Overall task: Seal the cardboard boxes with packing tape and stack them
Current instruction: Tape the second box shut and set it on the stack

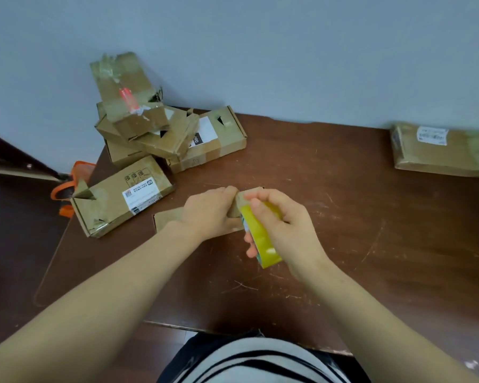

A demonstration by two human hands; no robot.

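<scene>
A small box (239, 206) is gripped near the middle of the table (371, 244) by the left hand (208, 211). The tape roll (263, 240) (yellow) is held tight by the right hand (291, 225), touching the box. If the box slips, the tape could be stuck crooked.

Flat box (221, 139), back centre: a white label (205, 131) with a black strip carries white digits, rotated, reading "060"; a neighbouring box cuts the strip off.

Front-left box (105, 205): shipping label (141, 194), print too small to read.

Far-right box (448, 153): label (432, 136), print blurred.
</scene>
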